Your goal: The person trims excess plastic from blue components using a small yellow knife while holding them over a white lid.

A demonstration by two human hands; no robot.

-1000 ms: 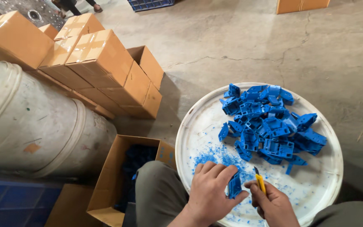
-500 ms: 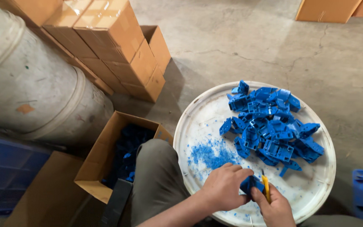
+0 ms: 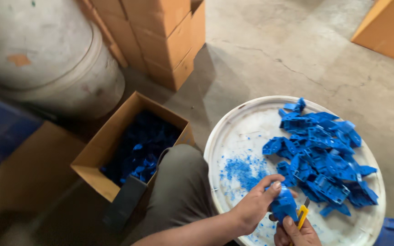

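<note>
Lifted off the white tray [image 3: 233, 136], left hand [image 3: 251, 207] pinches a blue part [image 3: 284, 205]; right hand [image 3: 297, 232] clamps a yellow knife [image 3: 302, 217].

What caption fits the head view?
Left hand holds a blue plastic part, right hand a yellow knife, over a white tray.

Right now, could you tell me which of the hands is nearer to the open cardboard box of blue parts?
Left. The left hand holds a blue plastic part over the tray's near edge, on the cardboard box side. The right hand, gripping a yellow utility knife, sits farther from it.
</note>
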